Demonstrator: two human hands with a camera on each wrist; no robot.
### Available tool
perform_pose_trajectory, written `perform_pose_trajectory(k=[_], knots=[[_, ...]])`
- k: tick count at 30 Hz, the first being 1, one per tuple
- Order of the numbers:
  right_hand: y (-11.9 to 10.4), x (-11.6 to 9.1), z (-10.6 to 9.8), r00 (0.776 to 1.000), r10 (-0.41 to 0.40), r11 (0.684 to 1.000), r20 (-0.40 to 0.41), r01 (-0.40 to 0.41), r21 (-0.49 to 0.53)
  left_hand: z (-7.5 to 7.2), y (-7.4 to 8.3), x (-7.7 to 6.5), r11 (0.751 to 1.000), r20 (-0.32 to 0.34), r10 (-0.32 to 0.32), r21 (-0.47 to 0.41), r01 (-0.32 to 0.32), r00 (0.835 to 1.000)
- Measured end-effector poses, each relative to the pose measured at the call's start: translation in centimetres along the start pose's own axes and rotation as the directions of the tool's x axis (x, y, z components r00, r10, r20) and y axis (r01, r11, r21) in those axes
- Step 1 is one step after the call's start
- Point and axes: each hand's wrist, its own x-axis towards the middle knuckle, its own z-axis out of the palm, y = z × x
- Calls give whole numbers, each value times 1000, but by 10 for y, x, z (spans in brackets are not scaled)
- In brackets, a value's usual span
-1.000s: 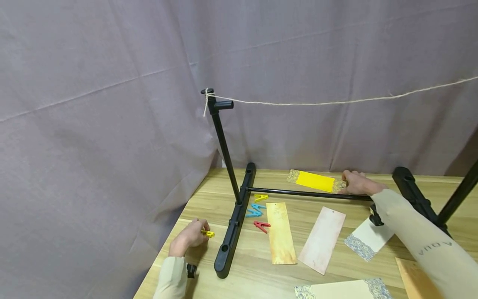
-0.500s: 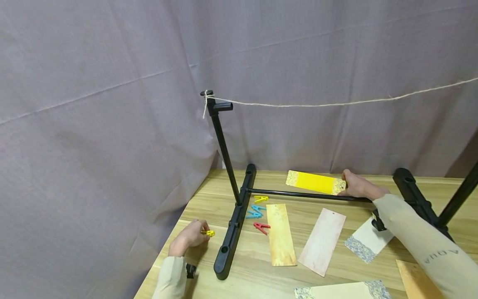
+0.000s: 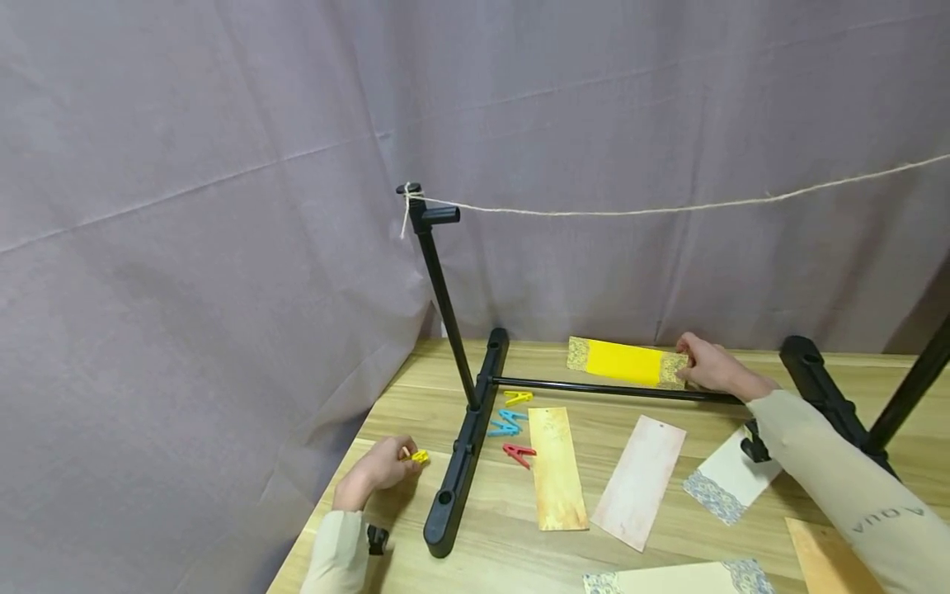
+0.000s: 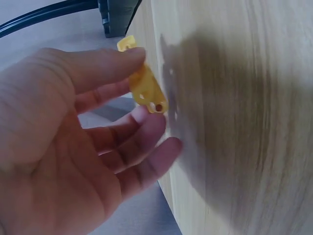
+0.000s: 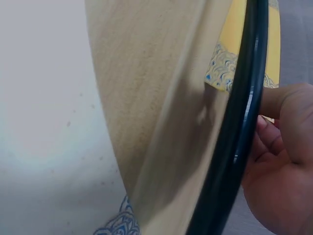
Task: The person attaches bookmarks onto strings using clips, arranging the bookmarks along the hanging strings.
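My left hand (image 3: 384, 464) pinches a small yellow plastic clothespin (image 3: 421, 456) close over the table at the left, outside the stand. In the left wrist view the thumb lies across the clothespin (image 4: 148, 88), with several fingertips spread below it. At the back, my right hand (image 3: 708, 365) pinches the right end of a bright yellow paper strip (image 3: 623, 361) with patterned ends. The strip is tilted up behind the black crossbar (image 3: 586, 384). In the right wrist view the bar partly hides the strip (image 5: 234, 29) and the fingertips.
A string (image 3: 594, 213) runs from the black stand post (image 3: 445, 289) to the right. Inside the stand lie a yellow clothespin (image 3: 518, 398), blue ones (image 3: 506, 424) and a red one (image 3: 519, 454). Several paper strips, one tan (image 3: 558, 470) and one pale pink (image 3: 640, 483), lie in front.
The right hand has lifted the yellow strip, tilting it up from the table. The left hand stays in place, with the clothespin turned slightly in its fingers.
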Motion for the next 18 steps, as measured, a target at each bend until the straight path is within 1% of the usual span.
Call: perform_pose_trajectory(k=[3, 6, 11, 12, 14, 18], knots=[[-3, -3, -3, 1000, -13, 1000, -23, 13, -25, 2, 1, 2, 999, -39, 21, -33, -23, 999], [-7, -5, -6, 998, -30, 999, -53, 28, -44, 0, 2, 5, 998, -95, 56, -23, -58, 994], [-15, -9, -12, 994, -66, 998, -90, 65, -18, -4, 8, 9, 997, -162, 75, -19, -79, 984], [-17, -10, -13, 994, -68, 998, -92, 67, -9, -6, 10, 9, 995, -178, 89, -21, -94, 980], [-19, -10, -16, 994, -60, 998, -91, 61, 7, -9, 14, 10, 994, -212, 97, -26, -105, 972], [-26, -10, -22, 992, -71, 997, -104, 72, 8, -16, 22, 11, 989, -278, 132, -30, -146, 951]])
